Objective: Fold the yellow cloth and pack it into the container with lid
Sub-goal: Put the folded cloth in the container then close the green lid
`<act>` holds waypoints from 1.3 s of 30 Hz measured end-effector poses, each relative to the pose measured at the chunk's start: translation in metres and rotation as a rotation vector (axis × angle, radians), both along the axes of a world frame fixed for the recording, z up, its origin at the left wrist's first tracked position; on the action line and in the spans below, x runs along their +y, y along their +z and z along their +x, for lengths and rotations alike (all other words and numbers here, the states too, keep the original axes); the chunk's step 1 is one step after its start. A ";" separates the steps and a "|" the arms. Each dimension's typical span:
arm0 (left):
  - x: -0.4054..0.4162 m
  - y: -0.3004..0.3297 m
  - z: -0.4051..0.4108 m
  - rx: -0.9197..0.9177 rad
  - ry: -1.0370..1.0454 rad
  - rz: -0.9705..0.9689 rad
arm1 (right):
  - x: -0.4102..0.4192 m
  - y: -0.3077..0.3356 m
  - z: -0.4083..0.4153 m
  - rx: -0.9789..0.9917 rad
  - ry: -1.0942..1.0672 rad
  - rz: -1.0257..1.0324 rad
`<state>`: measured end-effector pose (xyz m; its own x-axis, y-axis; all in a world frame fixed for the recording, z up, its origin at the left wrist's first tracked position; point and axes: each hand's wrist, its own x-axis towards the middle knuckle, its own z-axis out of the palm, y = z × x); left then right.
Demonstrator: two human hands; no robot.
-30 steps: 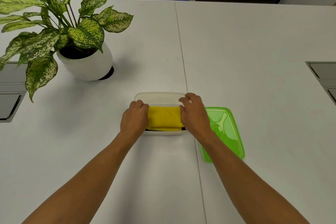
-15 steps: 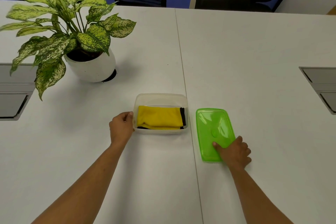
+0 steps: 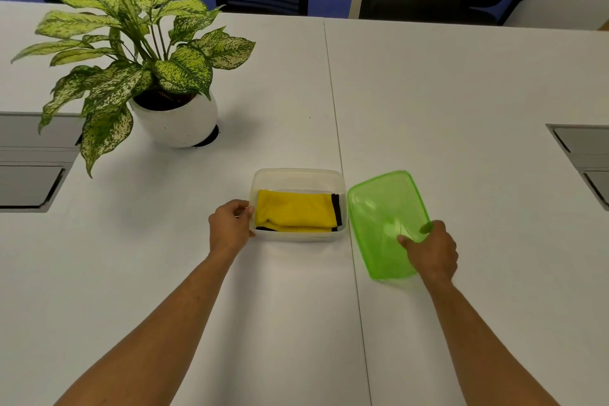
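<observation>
Head view: the right hand [image 3: 431, 249] pinches the translucent green plastic lid [image 3: 384, 217], seemingly tilted, which could slip or seat crooked over the folded yellow cloth [image 3: 295, 212] while the left hand [image 3: 229, 227] grips the clear rectangular plastic container [image 3: 296, 173] near the table's front edge.

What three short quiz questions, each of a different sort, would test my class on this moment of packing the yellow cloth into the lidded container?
1. True or false: the green lid is already closed on the clear container.
2. Which hand grips the lid? A) left B) right C) neither
3. Fill in: the folded yellow cloth lies ____ the container.

Key
1. False: the lid is off, to the right of the container.
2. B: the right hand grips it; the left hand steadies the container's left wall.
3. inside
</observation>
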<state>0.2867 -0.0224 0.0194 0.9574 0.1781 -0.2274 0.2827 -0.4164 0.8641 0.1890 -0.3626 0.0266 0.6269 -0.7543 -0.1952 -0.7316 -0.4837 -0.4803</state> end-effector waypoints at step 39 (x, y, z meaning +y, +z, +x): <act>0.002 -0.013 0.001 -0.019 0.025 -0.151 | 0.117 -0.015 0.048 -0.043 1.093 -0.286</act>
